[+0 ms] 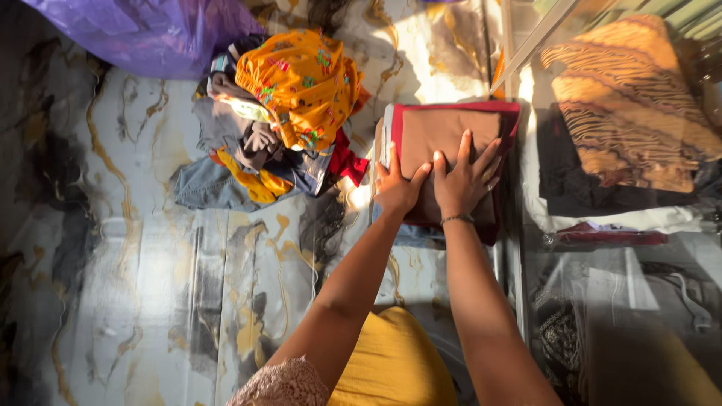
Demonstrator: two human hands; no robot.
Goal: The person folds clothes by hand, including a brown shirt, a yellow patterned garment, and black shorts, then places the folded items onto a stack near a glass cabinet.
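Note:
A stack of folded clothes (pixel 436 124), brown on top with a dark red edge, lies on the marble-patterned floor (pixel 135 286). My left hand (pixel 397 186) presses flat on the stack's near left side, fingers together. My right hand (pixel 466 177), with a thin bracelet at the wrist, lies flat beside it on the brown cloth, fingers spread. Neither hand grips anything. Both forearms reach up from the bottom of the view over my yellow garment (pixel 391 361).
A heap of unfolded clothes (pixel 278 135) topped by an orange patterned piece (pixel 301 83) lies left of the stack. A purple plastic bag (pixel 143 34) sits at the top left. On the right, shelves hold an orange striped cloth (pixel 624 98) and dark folded items (pixel 594 188).

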